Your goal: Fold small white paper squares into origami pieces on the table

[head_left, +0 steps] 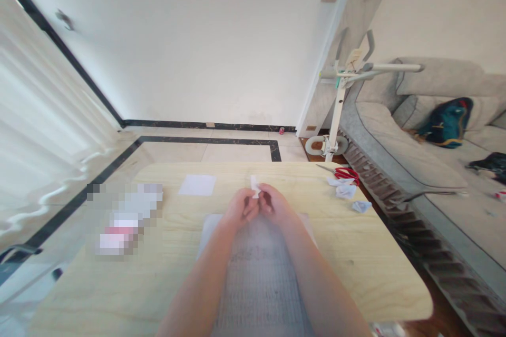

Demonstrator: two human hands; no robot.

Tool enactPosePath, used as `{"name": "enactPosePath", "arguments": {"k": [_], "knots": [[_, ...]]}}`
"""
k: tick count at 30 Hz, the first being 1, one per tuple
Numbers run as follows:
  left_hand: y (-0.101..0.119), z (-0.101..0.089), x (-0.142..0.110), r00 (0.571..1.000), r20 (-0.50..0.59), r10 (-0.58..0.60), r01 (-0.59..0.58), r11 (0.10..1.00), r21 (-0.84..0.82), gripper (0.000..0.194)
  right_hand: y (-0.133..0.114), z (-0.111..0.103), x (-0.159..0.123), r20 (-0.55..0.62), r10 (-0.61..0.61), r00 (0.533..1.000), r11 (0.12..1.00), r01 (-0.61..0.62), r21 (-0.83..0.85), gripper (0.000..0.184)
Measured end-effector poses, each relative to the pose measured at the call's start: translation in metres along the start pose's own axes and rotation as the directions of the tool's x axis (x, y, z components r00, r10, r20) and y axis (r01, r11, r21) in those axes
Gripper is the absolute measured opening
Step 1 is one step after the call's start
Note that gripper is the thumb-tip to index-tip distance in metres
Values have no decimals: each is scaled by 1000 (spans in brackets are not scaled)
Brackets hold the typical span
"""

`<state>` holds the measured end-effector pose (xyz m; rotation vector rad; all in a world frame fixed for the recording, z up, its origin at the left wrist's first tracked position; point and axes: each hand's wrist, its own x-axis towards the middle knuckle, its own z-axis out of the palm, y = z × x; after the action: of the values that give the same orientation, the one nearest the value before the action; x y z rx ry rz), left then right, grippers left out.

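Close together over the middle of the table, my left hand point(243, 207) and my right hand point(273, 203) pinch a small white strip of folded paper point(253, 183) between the fingertips. One end of the strip stands up past the fingers; its lower part is hidden by them. Beneath my forearms lies a large pale sheet point(256, 268) with faint grey markings, too blurred to read. To the left, a flat white square of paper point(197, 185) rests on the wood. Several crumpled or folded white paper pieces point(345, 191) lie at the right.
Red-handled scissors point(347, 174) lie at the table's point(379, 253) far right edge. A pixelated item point(130, 216) sits on the left side. Beyond the table stand a white exercise machine point(336, 110) and a grey sofa point(395, 142) with a dark teal bag point(446, 124).
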<state>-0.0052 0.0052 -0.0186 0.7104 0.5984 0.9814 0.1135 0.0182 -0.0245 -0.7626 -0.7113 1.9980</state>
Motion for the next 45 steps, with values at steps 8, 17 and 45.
{"name": "enactPosePath", "arguments": {"k": [8, 17, 45], "knots": [[0, 3, 0, 997, -76, 10, -10, 1000, -1, 43, 1, -1, 0, 24, 10, 1000, 1000, -10, -20, 40], [4, 7, -2, 999, -51, -15, 12, 998, -65, 35, -1, 2, -1, 0, 7, 1000, 1000, -7, -15, 37], [2, 5, -2, 999, -40, 24, -26, 999, -47, 37, 0, -1, 0, 22, -2, 1000, 1000, 2, 28, 36]]}}
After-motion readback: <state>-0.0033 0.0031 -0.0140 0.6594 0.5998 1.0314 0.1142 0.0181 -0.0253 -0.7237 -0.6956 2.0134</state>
